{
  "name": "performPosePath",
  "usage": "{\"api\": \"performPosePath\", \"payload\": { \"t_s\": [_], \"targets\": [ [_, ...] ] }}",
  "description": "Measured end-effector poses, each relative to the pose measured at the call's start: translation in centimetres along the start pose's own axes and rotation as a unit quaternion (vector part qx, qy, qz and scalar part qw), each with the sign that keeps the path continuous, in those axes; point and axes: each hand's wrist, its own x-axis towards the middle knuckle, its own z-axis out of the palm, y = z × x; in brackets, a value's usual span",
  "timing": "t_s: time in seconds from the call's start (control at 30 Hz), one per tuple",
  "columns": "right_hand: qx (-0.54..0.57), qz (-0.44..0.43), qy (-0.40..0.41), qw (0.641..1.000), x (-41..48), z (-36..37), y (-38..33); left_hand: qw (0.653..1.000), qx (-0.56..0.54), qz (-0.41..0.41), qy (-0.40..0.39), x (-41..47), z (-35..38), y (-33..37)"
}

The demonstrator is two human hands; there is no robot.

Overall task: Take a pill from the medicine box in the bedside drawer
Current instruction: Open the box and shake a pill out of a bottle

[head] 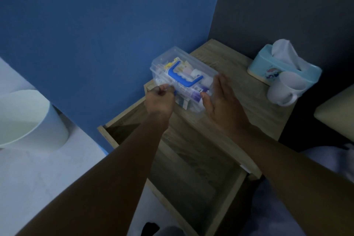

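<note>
The clear plastic medicine box [193,65] with a blue handle [183,76] stands on top of the wooden bedside table [229,63], its lid closed, packets and bottles showing through. My left hand [160,99] pinches a latch at the box's near-left front. My right hand [220,97] lies flat against the box's near-right end, thumb on the front edge. Below, the drawer [226,193] stands pulled out and looks empty.
A light-blue tissue box [260,63] and a white mug [283,90] sit at the table's right side. A pale bin [38,124] stands on the floor at the left. A blue wall runs behind, with a cushioned bed edge [337,109] at the right.
</note>
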Motion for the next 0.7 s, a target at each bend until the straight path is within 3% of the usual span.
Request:
{"api": "performPosePath", "payload": {
  "t_s": [0.17, 0.33, 0.57, 0.7],
  "targets": [
    [-0.001, 0.003, 0.007, 1.000, 0.0, 0.2, 0.2, 0.988, 0.103, 0.110, -0.019, -0.6, -1.3, -2.5],
    [-0.049, -0.011, -0.011, 0.999, 0.1, 0.3, 0.7, 0.936, 0.266, 0.221, -0.068, -0.8, -1.4, -2.4],
    [-0.035, 0.037, -0.048, 0.998, 1.1, -1.2, 0.2, 0.909, 0.307, 0.238, -0.149, -1.7, -2.4, -1.4],
    [0.080, 0.050, -0.008, 0.995, 1.8, -3.6, -0.2, 0.893, 0.364, 0.211, -0.159, -1.8, -2.2, -0.2]
  ]
}}
